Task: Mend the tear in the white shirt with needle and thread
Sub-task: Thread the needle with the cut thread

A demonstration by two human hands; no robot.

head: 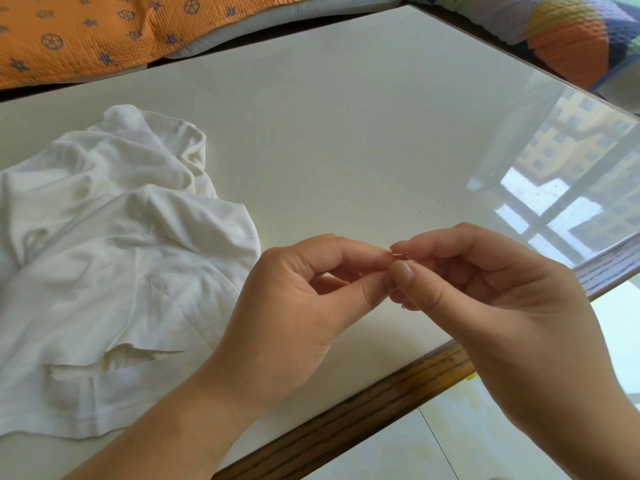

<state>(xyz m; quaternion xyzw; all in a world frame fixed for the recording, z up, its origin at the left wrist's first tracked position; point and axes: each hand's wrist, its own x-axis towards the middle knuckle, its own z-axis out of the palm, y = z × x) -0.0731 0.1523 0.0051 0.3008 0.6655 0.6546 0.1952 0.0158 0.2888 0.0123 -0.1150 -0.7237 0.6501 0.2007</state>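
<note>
The white shirt (pixel 114 258) lies crumpled on the left of the table, with a jagged tear (pixel 138 356) near its lower hem. Over the table's near edge my two hands meet fingertip to fingertip. My left hand (pixel 294 306) pinches thumb against forefinger. My right hand (pixel 491 299) does the same, and a thin needle (pixel 401 256) shows between its fingertips. A fine white thread (pixel 408 259) is barely visible there; which hand holds it I cannot tell. Both hands are apart from the shirt.
The cream table top (pixel 346 133) has a glossy glass surface reflecting a window at the right. Its wooden edge (pixel 363 403) runs diagonally at lower right, above a tiled floor. An orange patterned quilt (pixel 86 36) and a colourful cushion (pixel 568 39) lie beyond the far edge.
</note>
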